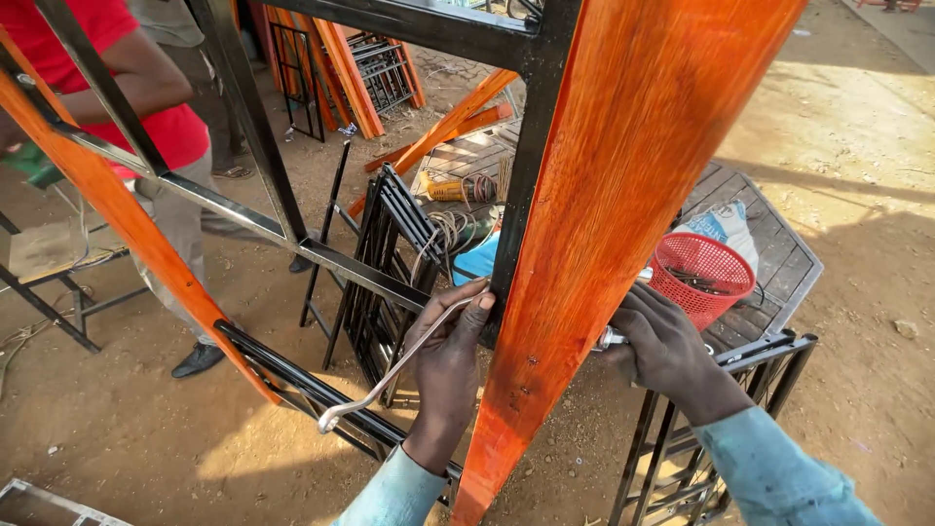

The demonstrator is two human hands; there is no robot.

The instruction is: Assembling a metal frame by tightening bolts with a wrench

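A broad orange-stained wooden plank (623, 195) stands on edge against a black metal frame (531, 146), rising up the middle of the view. My left hand (448, 365) reaches behind the plank, holding a long silver offset wrench (390, 375) whose head is hidden at the frame's upright. My right hand (662, 341) is on the plank's right side, gripping a short silver metal tool (612, 338) pressed at the plank's edge. Both sleeves are light blue.
A person in a red shirt (146, 88) stands at upper left holding another orange plank (117, 214) of the frame. A red plastic basket (703, 275) sits on a slatted wooden table (779, 253). Black metal frames (390, 253) and orange boards lie on the dirt ground.
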